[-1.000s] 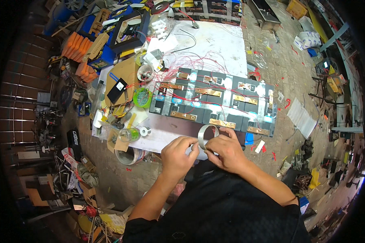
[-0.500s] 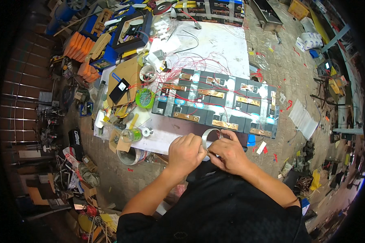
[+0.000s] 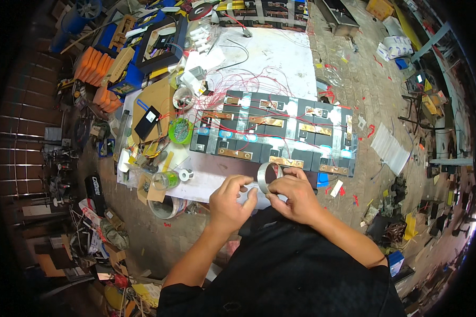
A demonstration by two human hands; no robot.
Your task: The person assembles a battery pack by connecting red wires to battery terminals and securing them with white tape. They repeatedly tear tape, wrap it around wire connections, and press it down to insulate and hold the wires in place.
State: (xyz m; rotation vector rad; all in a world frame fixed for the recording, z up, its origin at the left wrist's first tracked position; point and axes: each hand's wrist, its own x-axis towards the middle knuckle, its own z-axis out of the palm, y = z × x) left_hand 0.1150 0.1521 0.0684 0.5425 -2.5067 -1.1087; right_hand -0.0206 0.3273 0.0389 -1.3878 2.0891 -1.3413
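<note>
My right hand (image 3: 296,198) grips a roll of tape (image 3: 263,178), a pale, silvery ring standing on edge with its hollow core showing. To its left, my left hand (image 3: 231,201) is open, thumb and fingers curved apart towards the roll. A pale sheen shows between the two; whether it is loose tape I cannot tell. Just beyond my hands lies a battery pack (image 3: 285,131) of dark cells with copper busbars (image 3: 234,153). Pale tape strips cross it, and thin red wires (image 3: 259,79) trail over its far left side.
The white-covered table (image 3: 280,50) carries a green bowl of small parts (image 3: 181,131), a clear jar (image 3: 165,180), a small white spool (image 3: 185,175) and a black device (image 3: 147,124) on cardboard. Another battery pack (image 3: 264,16) stands at the far end. Litter covers the floor (image 3: 349,79) at right.
My left hand has come off the tape roll, moved slightly left and opened its fingers. The roll stays in my right hand, and the whole view has shifted slightly.
</note>
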